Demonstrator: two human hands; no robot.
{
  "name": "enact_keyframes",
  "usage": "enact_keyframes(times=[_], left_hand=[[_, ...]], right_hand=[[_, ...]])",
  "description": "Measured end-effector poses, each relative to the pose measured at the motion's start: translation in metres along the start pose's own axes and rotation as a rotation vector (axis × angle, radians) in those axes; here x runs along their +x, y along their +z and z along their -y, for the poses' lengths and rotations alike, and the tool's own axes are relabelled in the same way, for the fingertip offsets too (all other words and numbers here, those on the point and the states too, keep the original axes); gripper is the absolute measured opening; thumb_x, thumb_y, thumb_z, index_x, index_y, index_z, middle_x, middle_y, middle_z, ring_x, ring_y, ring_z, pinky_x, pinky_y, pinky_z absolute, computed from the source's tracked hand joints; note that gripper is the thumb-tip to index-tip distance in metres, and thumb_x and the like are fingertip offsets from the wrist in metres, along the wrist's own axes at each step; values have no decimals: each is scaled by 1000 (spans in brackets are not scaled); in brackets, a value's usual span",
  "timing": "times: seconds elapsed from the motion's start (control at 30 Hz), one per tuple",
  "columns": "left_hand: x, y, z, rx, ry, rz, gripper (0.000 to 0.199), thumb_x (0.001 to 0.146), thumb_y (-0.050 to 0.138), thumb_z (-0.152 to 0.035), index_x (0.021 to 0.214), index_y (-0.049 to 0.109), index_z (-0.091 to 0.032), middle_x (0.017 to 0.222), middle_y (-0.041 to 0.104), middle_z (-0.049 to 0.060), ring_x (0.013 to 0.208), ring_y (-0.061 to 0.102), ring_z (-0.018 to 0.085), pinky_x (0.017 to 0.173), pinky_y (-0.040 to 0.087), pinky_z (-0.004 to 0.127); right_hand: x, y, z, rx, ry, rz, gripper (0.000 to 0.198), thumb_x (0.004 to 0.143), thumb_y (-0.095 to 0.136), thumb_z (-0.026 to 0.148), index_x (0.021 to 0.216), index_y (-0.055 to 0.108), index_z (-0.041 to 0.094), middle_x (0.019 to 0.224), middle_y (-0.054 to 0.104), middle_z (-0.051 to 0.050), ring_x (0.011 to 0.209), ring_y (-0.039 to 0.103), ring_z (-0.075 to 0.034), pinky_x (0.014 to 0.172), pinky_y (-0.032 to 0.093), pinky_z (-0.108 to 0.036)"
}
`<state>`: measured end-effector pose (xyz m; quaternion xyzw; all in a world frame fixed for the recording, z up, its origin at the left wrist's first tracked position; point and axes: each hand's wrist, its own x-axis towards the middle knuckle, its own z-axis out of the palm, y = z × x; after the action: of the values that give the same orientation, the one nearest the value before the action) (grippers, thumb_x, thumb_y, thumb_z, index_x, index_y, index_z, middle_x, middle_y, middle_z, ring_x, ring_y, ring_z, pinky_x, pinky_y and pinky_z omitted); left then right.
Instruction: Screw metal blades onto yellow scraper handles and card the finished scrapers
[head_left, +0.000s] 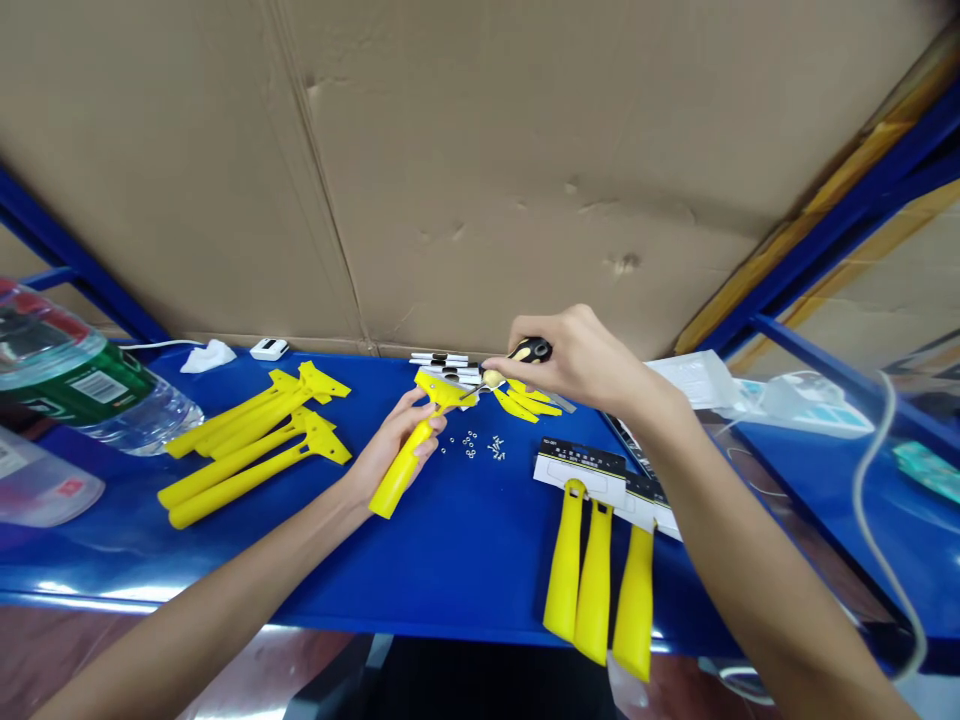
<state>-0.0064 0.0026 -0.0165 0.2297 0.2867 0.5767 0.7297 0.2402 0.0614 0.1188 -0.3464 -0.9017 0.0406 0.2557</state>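
Note:
My left hand (384, 445) is closed around a yellow scraper (397, 480), its wide head tilted up and away from me. A screwdriver (531, 350) with a black and cream handle is gripped in my right hand (581, 350). Its shaft points left and down, with the tip at the scraper's head; whether it sits in a screw is too small to tell. Just beyond the scraper lie small black-and-white packets (439, 360). Several yellow flat pieces (529, 402) rest under my right hand. Small nuts or washers (470, 445) and screws (497, 448) are scattered on the blue table.
Several yellow scraper handles (255, 440) lie at left, near a water bottle (105, 385) and a clear plastic container (45, 480). At right, yellow scrapers (592, 580) with black-and-white cards (581, 470) overhang the front edge. A cardboard wall (480, 180) stands behind; a white cable (874, 500) hangs right.

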Motion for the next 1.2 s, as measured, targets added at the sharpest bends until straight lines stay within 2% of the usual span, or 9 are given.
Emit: enact_keyframes(times=[0.13,0.23,0.4,0.5,0.63,0.77,0.93,1.1,1.2], left_hand=[[-1,2,1,45,5,-24,45,90,78,-12,130,59,-22,114,66,10,69,62,7,44,43,12],[-1,3,-1,58,35,-47,45,89,78,-11,129,59,-20,113,65,9,68,61,6,43,42,12],[2,0,-8,-25,84,-73,47,91,75,-9,131,56,-23,119,66,9,70,62,6,46,43,10],[2,1,-11,-7,106,-81,48,90,77,-10,131,56,-24,118,66,8,71,63,6,45,43,10],[1,4,-10,104,113,-102,50,86,81,-13,130,58,-22,107,67,6,64,60,6,43,41,13],[1,1,-8,159,91,-99,52,86,84,-17,131,57,-21,90,63,1,56,55,6,43,40,14],[6,-5,-10,169,105,-71,54,88,85,-21,136,59,-23,102,68,6,60,58,5,45,43,14],[8,-6,-11,143,152,-83,56,87,84,-17,137,61,-22,118,69,10,74,66,10,46,46,15],[8,-4,-11,111,155,-78,55,87,82,-13,138,61,-20,127,68,13,79,66,10,45,46,15]], right_hand=[[2,3,1,-56,78,-23,51,99,64,65,76,71,21,60,62,-4,56,47,-17,64,35,-34],[1,2,1,-101,177,59,58,99,60,70,73,69,20,60,62,-7,55,49,-19,60,32,-35],[-2,-5,-5,18,27,214,35,99,67,54,115,65,23,83,73,-4,66,58,-19,59,35,-31],[-2,-6,-6,76,-41,172,23,101,66,46,104,66,24,76,69,0,63,54,-16,61,33,-30],[0,3,-5,72,-63,150,31,101,65,53,94,65,23,62,57,4,54,43,-13,58,28,-30],[2,10,-5,34,-41,162,38,103,61,57,89,62,22,60,54,3,53,42,-13,58,26,-31],[2,-1,-7,56,-34,148,40,102,61,60,93,65,22,65,59,2,56,47,-14,58,30,-30],[-3,-20,0,104,-74,-47,34,100,67,55,97,67,22,67,64,2,55,48,-13,58,35,-30],[-5,-23,5,121,-114,-69,28,101,68,50,101,68,22,72,68,1,57,52,-13,58,37,-29]])
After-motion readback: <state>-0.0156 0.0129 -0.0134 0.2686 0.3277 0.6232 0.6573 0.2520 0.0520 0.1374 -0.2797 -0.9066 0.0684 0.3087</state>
